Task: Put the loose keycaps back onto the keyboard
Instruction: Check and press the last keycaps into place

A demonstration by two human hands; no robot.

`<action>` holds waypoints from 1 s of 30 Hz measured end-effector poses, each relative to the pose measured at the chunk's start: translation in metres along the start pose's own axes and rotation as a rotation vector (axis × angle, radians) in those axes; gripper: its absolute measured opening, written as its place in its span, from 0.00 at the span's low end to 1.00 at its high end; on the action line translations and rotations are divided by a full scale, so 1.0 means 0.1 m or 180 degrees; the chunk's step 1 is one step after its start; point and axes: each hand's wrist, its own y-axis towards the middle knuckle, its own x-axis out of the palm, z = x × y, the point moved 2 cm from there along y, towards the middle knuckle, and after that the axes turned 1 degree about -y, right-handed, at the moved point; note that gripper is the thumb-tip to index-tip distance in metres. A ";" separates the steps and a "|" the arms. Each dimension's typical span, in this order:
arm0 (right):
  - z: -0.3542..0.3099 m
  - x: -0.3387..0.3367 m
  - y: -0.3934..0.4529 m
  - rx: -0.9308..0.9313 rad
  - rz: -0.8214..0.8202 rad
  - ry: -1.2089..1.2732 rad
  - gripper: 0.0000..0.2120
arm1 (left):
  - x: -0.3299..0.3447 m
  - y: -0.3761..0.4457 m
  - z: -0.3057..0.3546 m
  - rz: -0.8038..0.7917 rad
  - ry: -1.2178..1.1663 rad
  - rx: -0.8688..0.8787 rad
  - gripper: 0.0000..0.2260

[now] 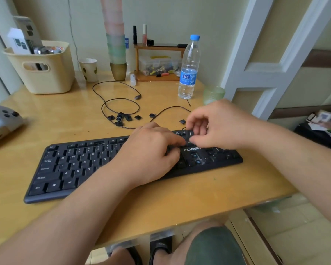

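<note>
Keyboard [80, 165], black with white legends, lies along the near edge of the surface [46, 115]. Right hand [218, 125] pinches a black keycap [191, 134] in its fingers above the keys; left hand [151, 152] rests curled on them. Loose keycaps [122, 118] sit behind, mid-surface.

The light is soft and even, like daylight, and quite bright. Shadows are weak, only a thin one under the keyboard [103, 169]. The wooden desk [46, 119] shines with pale glare near the back. The wide lens bends the edges, and the white frame [271, 69] leans. The picture is slightly blurred everywhere.
</note>
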 end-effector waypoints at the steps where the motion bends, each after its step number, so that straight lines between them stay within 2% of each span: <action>1: -0.04 -0.02 -0.04 -0.0155 0.0394 0.0099 0.10 | -0.02 0.01 0.00 0.0115 -0.0223 -0.0094 0.15; 4: -0.13 0.03 -0.14 -0.0649 0.1168 0.0146 0.09 | -0.08 0.03 0.02 0.0286 -0.1262 -0.0402 0.08; 7: -0.14 0.12 -0.17 -0.0751 0.1464 0.0269 0.10 | -0.11 0.03 0.01 0.0365 -0.1857 -0.0475 0.08; 13: -0.11 0.17 -0.18 -0.0553 0.1430 0.0456 0.13 | -0.11 0.02 -0.01 0.0292 -0.1951 -0.0581 0.11; 17: -0.12 0.09 -0.19 -0.0705 0.1069 0.0620 0.26 | -0.13 0.02 -0.01 0.0288 -0.1910 -0.0597 0.13; 18: -0.12 0.06 -0.18 -0.0796 0.0972 0.0527 0.26 | -0.13 0.02 -0.01 0.0266 -0.1901 -0.0570 0.13; 21: -0.15 0.03 -0.17 -0.1019 0.0898 0.0234 0.16 | -0.13 0.02 -0.01 0.0204 -0.1974 -0.0526 0.13; 23: -0.16 0.03 -0.19 -0.0837 0.1030 0.0395 0.13 | -0.14 0.03 -0.01 0.0222 -0.2232 -0.0581 0.11; 27: -0.17 0.10 -0.23 -0.0514 0.1361 0.0652 0.11 | -0.15 0.04 0.00 0.0293 -0.2614 -0.0623 0.06; 30: -0.17 0.16 -0.24 -0.0364 0.1352 0.0842 0.11 | -0.14 0.03 -0.02 0.0295 -0.2656 -0.0635 0.07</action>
